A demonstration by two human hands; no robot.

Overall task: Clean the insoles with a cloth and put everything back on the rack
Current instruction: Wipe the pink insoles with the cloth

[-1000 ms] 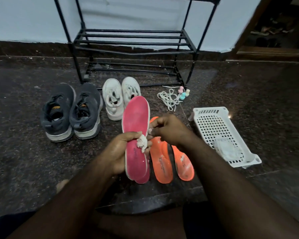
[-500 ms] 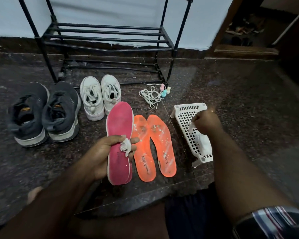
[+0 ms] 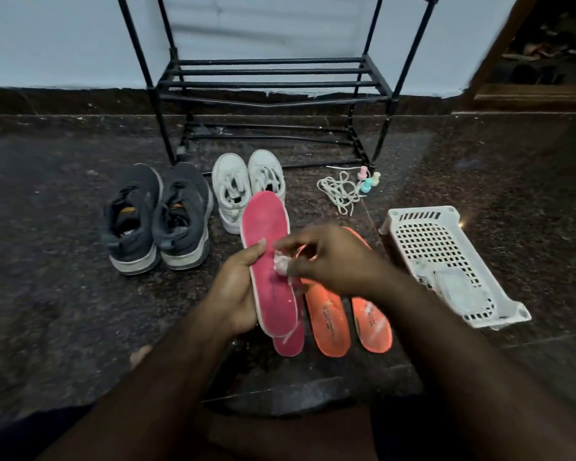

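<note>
My left hand grips a pink insole by its left edge, toe end pointing away from me. A second pink insole shows just behind its lower end. My right hand pinches a small wad of white cloth against the pink insole's right edge. Two orange insoles lie on the dark floor below my right hand, partly hidden by it. The black metal rack stands against the wall beyond.
A pair of dark grey sneakers and a pair of white sneakers stand before the rack. White laces and small pastel bottles lie to the right. A white perforated basket holding something pale sits at the right.
My right hand came back from the white basket to the pink insole and now pinches the cloth wad there. The left hand kept hold of the insole.
</note>
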